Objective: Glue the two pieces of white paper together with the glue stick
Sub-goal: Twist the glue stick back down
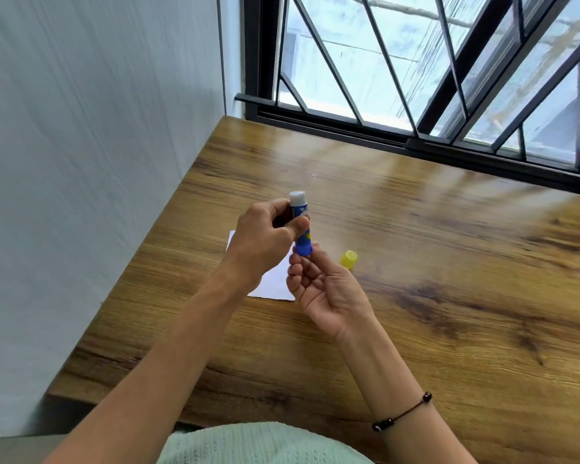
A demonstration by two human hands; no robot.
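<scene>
A blue glue stick (301,226) stands upright above the table with its cap off and white glue showing at the top. My left hand (265,236) grips its barrel from the left. The fingertips of my right hand (318,286) pinch its blue base from below, palm turned up. White paper (273,283) lies flat on the table under both hands, mostly hidden by them; I cannot tell whether it is one sheet or two. The yellow cap (349,260) lies on the table just right of my right hand.
The wooden table (449,262) runs from a white wall on the left to a black-framed barred window (416,78) at the back. Its left edge runs diagonally near the paper. A black bead bracelet (402,411) circles my right wrist.
</scene>
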